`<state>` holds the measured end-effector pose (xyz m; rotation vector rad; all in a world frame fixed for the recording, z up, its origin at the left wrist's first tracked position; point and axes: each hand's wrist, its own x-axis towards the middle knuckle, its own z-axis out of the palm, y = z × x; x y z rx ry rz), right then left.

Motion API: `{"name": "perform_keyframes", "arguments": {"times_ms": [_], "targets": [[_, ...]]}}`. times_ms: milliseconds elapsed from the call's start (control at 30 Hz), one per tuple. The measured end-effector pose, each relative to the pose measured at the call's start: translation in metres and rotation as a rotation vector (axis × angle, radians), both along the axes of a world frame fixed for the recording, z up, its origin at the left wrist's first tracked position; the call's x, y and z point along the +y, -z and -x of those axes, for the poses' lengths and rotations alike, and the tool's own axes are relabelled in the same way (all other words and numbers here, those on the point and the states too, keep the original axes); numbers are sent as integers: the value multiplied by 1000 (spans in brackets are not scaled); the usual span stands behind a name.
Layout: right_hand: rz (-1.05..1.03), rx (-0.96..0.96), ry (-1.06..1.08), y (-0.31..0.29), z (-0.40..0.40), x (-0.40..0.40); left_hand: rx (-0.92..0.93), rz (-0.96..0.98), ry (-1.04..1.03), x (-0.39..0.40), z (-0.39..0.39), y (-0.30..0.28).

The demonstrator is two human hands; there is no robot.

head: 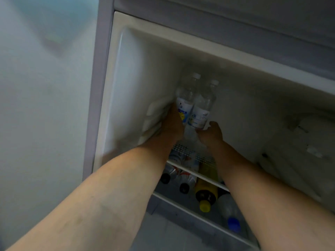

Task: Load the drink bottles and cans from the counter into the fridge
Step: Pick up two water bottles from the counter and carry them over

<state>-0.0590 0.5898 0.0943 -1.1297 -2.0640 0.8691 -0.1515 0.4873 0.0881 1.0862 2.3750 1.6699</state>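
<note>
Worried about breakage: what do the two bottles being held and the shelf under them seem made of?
Left bottle and right bottle: probably clear, glossy plastic, see-through with white caps. Shelf: likely glass, since bottles below show through it, with a white trim.

Two bottles [194, 104] stand side by side on the upper shelf [204, 158] — more bottles [205, 189] lie below.

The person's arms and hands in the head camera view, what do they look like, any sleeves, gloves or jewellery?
Both forearms are bare, with no sleeve reaching into view. The left hand and right hand show no glove, and no watch or bracelet sits at either wrist. The picture is too dim and soft to tell whether the fingers carry rings.
</note>
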Motion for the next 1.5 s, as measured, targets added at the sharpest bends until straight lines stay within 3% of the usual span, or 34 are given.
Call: {"name": "perform_keyframes", "arguments": {"times_ms": [133, 300, 500, 833, 967, 1100, 1233, 1333, 1500], "targets": [[-93, 57, 96, -9, -25, -34, 40, 120, 31, -32, -34, 10], [-116, 115, 168, -17, -64, -98, 193, 116, 52, -92, -81, 12], [-90, 80, 178, -1, -117, -167, 229, 131, 116, -166, -113, 30], [67, -54, 72, 102, -248, -276, 95, 318, 147, -266, -155, 86], [187, -82, 128, 147, -316, -308, 145, 329, 85, -282, -186, 101], [225, -80, 264, 178, -410, -336, 153, 367, 197, -283, -246, 130], [358, -82, 517, 207, -530, -376, 2, 334, 408, -286, -337, 167], [511, 46, 730, 237, -617, -419, -147, 319, 567, -294, -416, 192], [748, 240, 1036, 294, -732, -518, -368, 585, 775, -332, -511, 249]]}}
